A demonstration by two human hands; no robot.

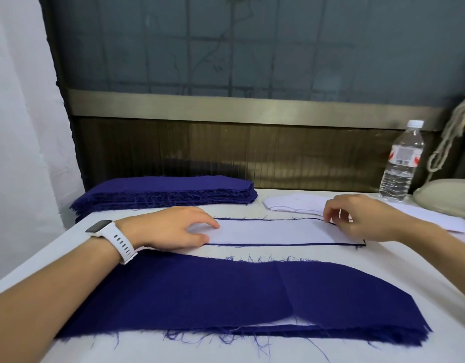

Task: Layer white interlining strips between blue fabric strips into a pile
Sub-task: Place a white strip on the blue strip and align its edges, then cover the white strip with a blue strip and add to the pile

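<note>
Nearest lies one layered pile [252, 297], blue on top with white peeking out. Behind it, one white interlining strip [273, 233] sits on one blue strip [278, 244]. The left hand [174, 229] presses flat, likely to stop sliding. The right hand [357, 218] has bent fingers at the right end, and I cannot tell if it grips. Far away are one blue stack [168, 192], one white stack [291, 203] and one bottle [401, 163].

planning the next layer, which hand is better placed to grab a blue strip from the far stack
Left, probably. The left hand rests on the left end of the white interlining strip, close to the blue strip stack. The right hand is at the strip's right end, beside the white interlining stack.
</note>
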